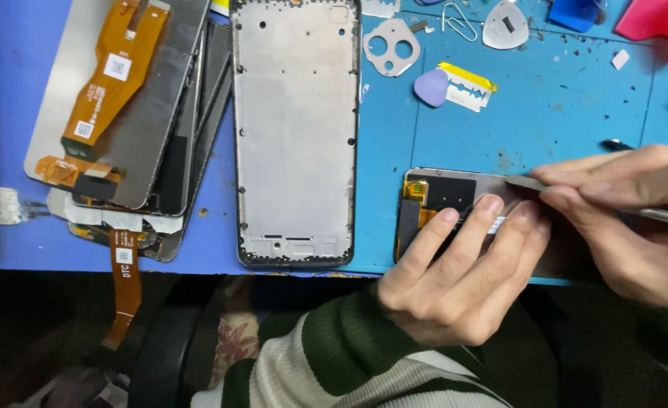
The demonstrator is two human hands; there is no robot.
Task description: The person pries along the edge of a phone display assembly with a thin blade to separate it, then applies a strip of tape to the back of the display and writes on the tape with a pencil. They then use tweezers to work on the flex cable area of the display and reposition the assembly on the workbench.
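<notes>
A: Starting at the left, the stack of screens (134, 113) is hanging a little over the table (560, 113) edge, and one orange ribbon (124, 291) is dangling off it. A knee or sleeve catching that ribbon could, I think, drag the stack down.

B: The frame (296, 128) beside it is lying flat, with its near end at the edge too. Anything riskier to the right?

A: Yes, the panel (443, 198) being worked on. It is sitting at the near edge of the table, right of the frame. The left hand (455, 279) is pressing down on it with its fingers (485, 208) spread flat, holding nothing. The right hand (636, 219) is pinching a thin metal tool (526, 182), fingers closed tight on it, the tip lying on the panel's top edge.

B: So a slip could be driving that tip toward the left fingertips, which are just beside it?

A: That is my worry. Too much levering might also be cracking the panel or tearing the small orange flex (413, 190) at its left end.

B: And the razor blade (466, 92) further back?

A: Well apart from both hands, next to a lilac pick (430, 87), so less of a concern for now.

B: What are we not seeing?

A: Most of the panel is hiding under the hands. I cannot tell exactly where the tip is biting, and the tool's far end is running out of the picture on the right.
</notes>
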